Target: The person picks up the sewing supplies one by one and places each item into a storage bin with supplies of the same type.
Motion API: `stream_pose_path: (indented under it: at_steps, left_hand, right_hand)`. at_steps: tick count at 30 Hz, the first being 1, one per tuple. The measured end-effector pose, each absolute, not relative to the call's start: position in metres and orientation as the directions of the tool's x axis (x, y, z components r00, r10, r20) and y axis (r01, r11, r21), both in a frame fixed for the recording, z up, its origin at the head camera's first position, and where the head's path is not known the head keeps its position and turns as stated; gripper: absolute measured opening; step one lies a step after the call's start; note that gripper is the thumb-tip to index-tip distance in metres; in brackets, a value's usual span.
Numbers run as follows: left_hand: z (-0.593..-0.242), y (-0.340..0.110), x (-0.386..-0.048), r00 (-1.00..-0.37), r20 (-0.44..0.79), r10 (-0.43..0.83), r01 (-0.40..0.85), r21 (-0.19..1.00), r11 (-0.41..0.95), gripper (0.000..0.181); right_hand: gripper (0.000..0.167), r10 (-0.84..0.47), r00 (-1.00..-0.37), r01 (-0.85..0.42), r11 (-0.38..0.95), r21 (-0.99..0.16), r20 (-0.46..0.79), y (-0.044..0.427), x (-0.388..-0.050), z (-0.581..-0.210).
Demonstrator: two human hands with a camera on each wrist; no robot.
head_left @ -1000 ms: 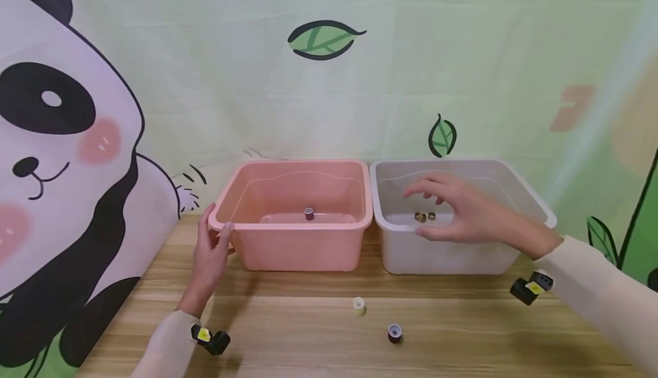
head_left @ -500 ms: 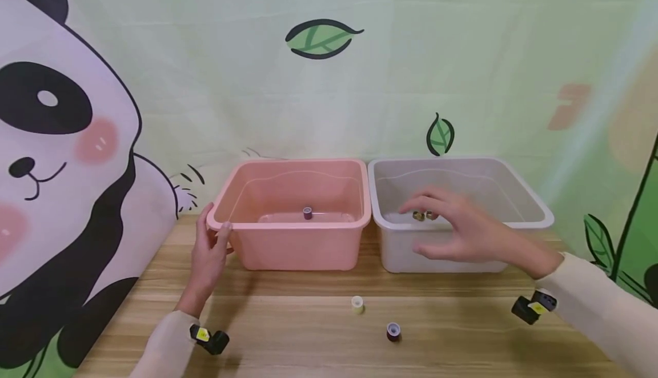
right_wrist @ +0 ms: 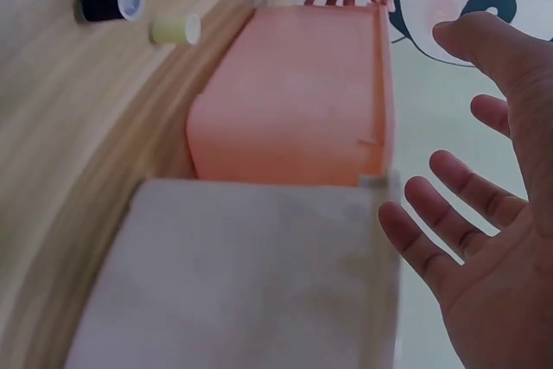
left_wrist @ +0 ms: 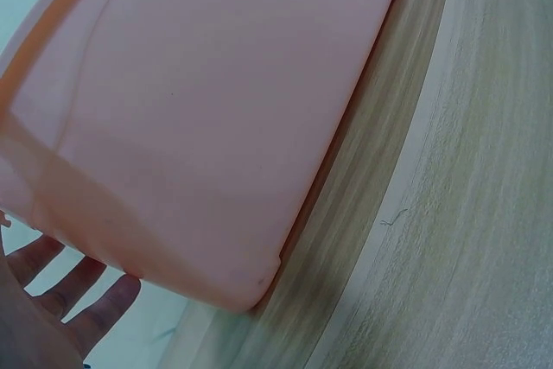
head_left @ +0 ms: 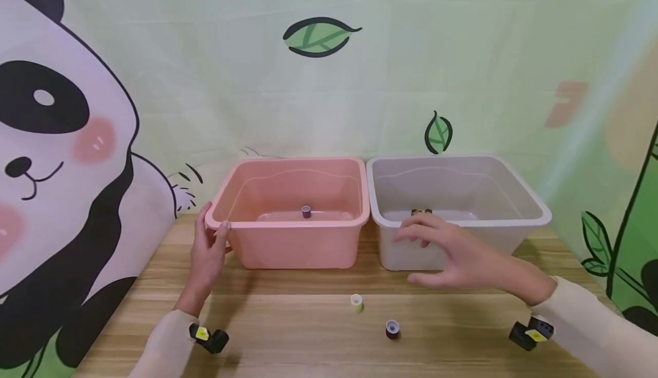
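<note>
My left hand [head_left: 207, 258] rests at the front left corner of the pink bin [head_left: 298, 246], its thumb over the rim and its fingers along the side wall. In the left wrist view, the fingertips touch the pink wall [left_wrist: 199, 110]. My right hand [head_left: 457, 252] is in the air before the grey bin [head_left: 411, 252], fingers spread and loosely bent, with nothing held. A small dark cylinder [head_left: 306, 212] lies inside the pink bin. Several small brass-coloured pieces [head_left: 421, 212] are in the grey bin, partly hidden by its rim and my right hand.
On the wooden table [head_left: 288, 332], a pale yellow cylinder [head_left: 356, 302] and a dark cylinder with a light top [head_left: 392, 329] stand in front of the bins. The two bins sit side by side against a printed cloth [head_left: 231, 81] with a panda and leaves.
My right hand has moved down and nearer, from over the grey bin to before its front wall, its fingers still apart. My left hand stays at the pink bin's corner.
</note>
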State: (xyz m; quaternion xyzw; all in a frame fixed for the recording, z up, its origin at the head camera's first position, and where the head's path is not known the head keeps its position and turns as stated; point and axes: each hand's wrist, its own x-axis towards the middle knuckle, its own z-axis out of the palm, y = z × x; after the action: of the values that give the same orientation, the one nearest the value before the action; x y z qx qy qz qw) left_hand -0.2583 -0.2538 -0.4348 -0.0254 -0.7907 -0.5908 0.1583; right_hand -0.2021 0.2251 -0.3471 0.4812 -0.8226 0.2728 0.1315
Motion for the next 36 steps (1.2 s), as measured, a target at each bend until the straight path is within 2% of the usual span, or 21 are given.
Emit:
stream_pose_path:
  at_steps: [7,14,20,31,36]
  left_hand:
    - [-0.436,-0.255,-0.258,-0.948,0.278,-0.154,0.224,0.929,0.295,0.063]
    - [-0.436,-0.255,-0.257,-0.948,0.277,-0.155,0.222,0.929,0.297,0.064]
    - [-0.435,-0.254,-0.256,-0.951,0.268,-0.152,0.213,0.929,0.303,0.065]
    - [-0.434,-0.254,-0.258,-0.95,0.276,-0.143,0.226,0.929,0.294,0.065]
    - [-0.435,-0.254,-0.258,-0.951,0.275,-0.143,0.224,0.928,0.296,0.066]
  right_hand:
    - [0.058,-0.73,-0.547,-0.83,0.409,-0.381,0.409,0.218,-0.196,-0.368]
    - [0.056,-0.73,-0.54,-0.831,0.381,-0.407,0.419,0.216,-0.196,-0.392]
    - [0.063,-0.732,-0.561,-0.812,0.397,-0.427,0.387,0.214,-0.191,-0.41]
    - [0.067,-0.735,-0.624,-0.737,0.442,-0.511,0.264,0.211,-0.188,-0.441]
    - [0.064,-0.744,-0.633,-0.716,0.459,-0.526,0.213,0.209,-0.19,-0.452]
